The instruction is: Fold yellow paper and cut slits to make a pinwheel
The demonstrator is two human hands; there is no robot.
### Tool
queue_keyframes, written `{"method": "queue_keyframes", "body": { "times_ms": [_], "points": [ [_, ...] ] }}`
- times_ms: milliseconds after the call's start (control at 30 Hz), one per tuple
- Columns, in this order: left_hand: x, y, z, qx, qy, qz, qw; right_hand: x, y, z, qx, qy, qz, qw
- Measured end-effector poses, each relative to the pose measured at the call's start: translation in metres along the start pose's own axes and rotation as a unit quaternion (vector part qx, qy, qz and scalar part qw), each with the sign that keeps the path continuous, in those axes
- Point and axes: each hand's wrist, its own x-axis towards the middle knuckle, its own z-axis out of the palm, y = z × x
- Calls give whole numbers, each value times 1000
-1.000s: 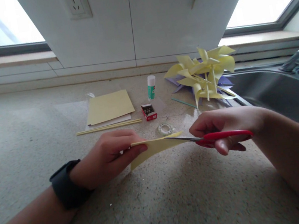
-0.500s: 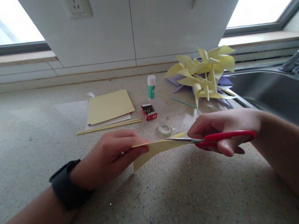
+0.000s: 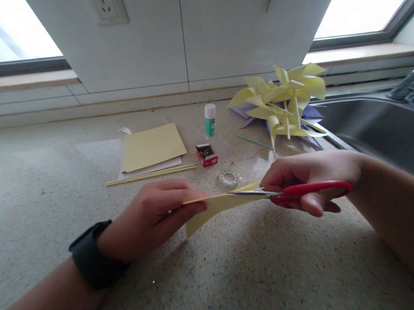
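Above a speckled surface [image 3: 220, 289], the left hand [image 3: 156, 210] keeps a pinching grip on a piece of yellow paper [image 3: 215, 207], held up between both hands, while the right hand [image 3: 304, 173] grasps red-handled scissors [image 3: 295, 191] with blades at the paper. The cut looks begun but unfinished. Assembled yellow pinwheels [image 3: 276, 94] lie beside the sink [image 3: 374, 120]; a flat yellow sheet [image 3: 153, 148], thin sticks [image 3: 151, 175] and an open pin box [image 3: 207, 157] appear to await use.

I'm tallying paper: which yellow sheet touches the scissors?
The held sheet in the left hand, at the red-handled scissors; the flat sheet lies beyond the two sticks, away from the scissors.
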Motion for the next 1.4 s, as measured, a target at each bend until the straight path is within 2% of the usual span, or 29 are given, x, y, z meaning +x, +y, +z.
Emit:
{"method": "queue_keyframes", "body": {
  "times_ms": [167, 400, 767, 1067, 1400],
  "points": [
    [-1, -1, 2, -6, -15, -8, 1000, 2, -1, 2, 13, -10, 17, 1000],
    [-2, -2, 3, -4, -10, -9, 1000, 2, 5, 0, 3, -6, -14, 1000],
    [-1, 3, 3, -10, -27, -6, 1000, 6, 0, 4, -3, -11, 29, 1000],
    [2, 5, 2, 0, -25, 0, 1000, 5, 5, 2, -19, -6, 25, 999],
    [2, 6, 3, 0, -30, 5, 1000, 10, 0, 7, -4, -8, 32, 999]
  ]
}}
